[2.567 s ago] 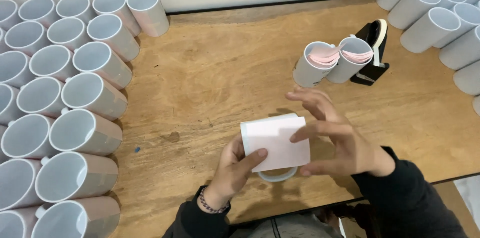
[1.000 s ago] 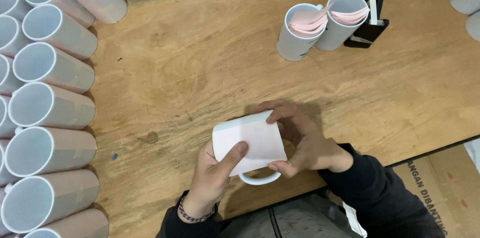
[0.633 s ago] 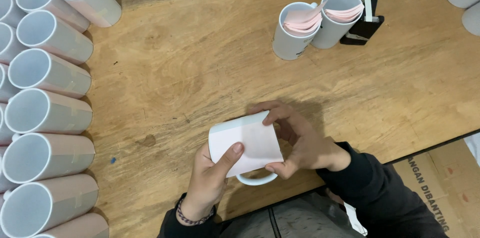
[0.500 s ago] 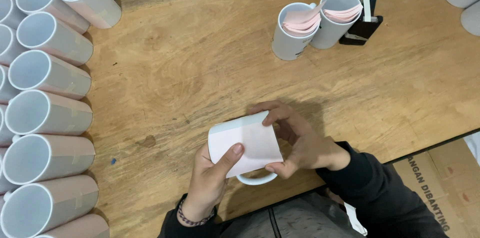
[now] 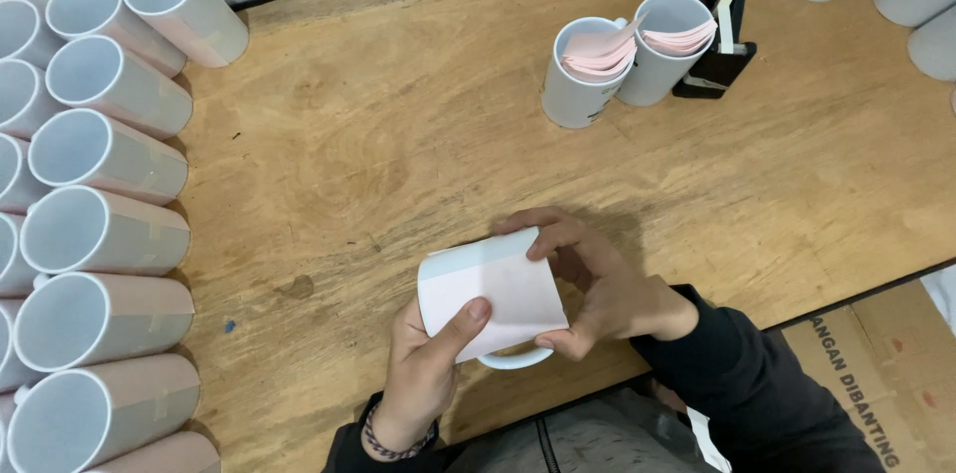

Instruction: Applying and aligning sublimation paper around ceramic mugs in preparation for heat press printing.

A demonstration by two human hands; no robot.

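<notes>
While the left hand (image 5: 423, 373) thumbs the pale pink sheet (image 5: 503, 302) against the white mug (image 5: 490, 299), the right hand (image 5: 597, 284) clasps its far side, now nearer the surface (image 5: 398, 134) edge. Paper-wrapped mugs (image 5: 105, 234) lie left; two mugs of pink sheets (image 5: 622, 60) stand far right.

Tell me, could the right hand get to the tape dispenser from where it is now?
Probably yes, once it lets go. The right hand is on the paper-wrapped mug, shared with the left hand. Bare table lies toward the tape dispenser; only two mugs of paper slips stand beside it.
</notes>
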